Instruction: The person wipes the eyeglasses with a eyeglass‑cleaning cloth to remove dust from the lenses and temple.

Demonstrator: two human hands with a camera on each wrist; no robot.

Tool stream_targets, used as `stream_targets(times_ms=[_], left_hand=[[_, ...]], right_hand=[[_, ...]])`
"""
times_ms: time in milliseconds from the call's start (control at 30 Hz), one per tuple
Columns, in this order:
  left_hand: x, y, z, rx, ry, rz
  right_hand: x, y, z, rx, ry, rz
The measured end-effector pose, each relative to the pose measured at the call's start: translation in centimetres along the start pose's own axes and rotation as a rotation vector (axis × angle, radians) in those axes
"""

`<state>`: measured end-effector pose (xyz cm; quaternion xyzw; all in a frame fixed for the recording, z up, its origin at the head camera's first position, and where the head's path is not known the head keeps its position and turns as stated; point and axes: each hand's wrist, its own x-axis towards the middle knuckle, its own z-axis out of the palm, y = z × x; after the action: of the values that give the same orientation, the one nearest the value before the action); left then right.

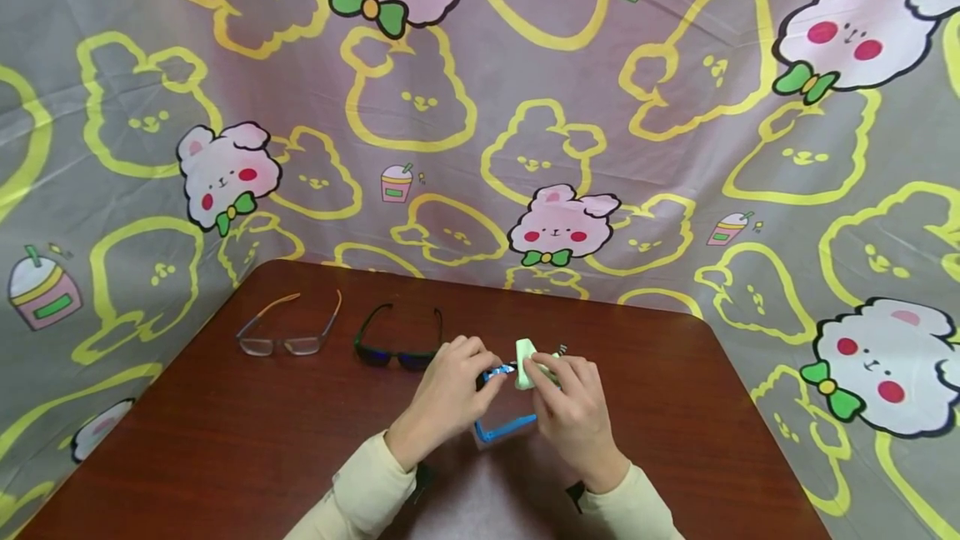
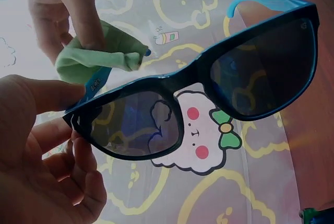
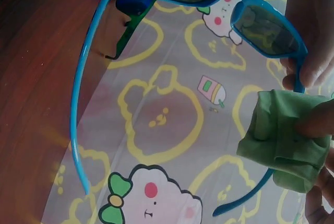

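Note:
My left hand (image 1: 450, 394) pinches a pair of blue-and-black sunglasses (image 2: 182, 80) at one end of the front frame, by the hinge. In the left wrist view the dark lenses are raised, and the far blue temple (image 2: 276, 3) stands unfolded. My right hand (image 1: 577, 411) holds a light green cloth (image 3: 284, 135) folded around the nearer temple, whose curved tip (image 3: 242, 198) pokes out beyond the cloth in the right wrist view. Both hands are close together over the table, thumbs and fingers bent around what they hold.
On the brown table (image 1: 300, 423), dark sunglasses (image 1: 397, 357) lie left of my hands, with clear-lensed eyeglasses (image 1: 281, 346) farther left. A cartoon-patterned curtain (image 1: 480, 123) stands behind the table and at both sides.

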<state>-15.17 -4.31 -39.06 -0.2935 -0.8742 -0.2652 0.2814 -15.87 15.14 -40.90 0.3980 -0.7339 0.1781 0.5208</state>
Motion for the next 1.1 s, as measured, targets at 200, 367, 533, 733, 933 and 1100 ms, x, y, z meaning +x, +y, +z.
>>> stream_targets(times_ms=[200,367,533,733,933,1100], left_hand=[[-0.01,0.18,0.14,0.005,-0.009,0.004],[0.00,0.15,0.30,-0.002,-0.006,0.012],[-0.02,0.08,0.35,0.003,-0.001,0.018],[-0.01,-0.01,0.34,0.015,-0.007,0.016],[-0.02,-0.13,0.37,0.018,-0.012,0.045],[-0.07,-0.12,0.62,0.022,-0.014,0.082]], right_hand=[[-0.04,-0.21,0.22,-0.013,-0.070,0.024],[-0.09,-0.28,0.37,-0.009,-0.102,0.028],[-0.20,-0.38,0.40,0.001,-0.133,0.032],[-0.41,-0.53,0.44,0.023,-0.156,0.056],[-0.35,-0.50,0.58,0.033,-0.134,0.049],[-0.05,-0.44,1.00,0.022,-0.066,0.023]])
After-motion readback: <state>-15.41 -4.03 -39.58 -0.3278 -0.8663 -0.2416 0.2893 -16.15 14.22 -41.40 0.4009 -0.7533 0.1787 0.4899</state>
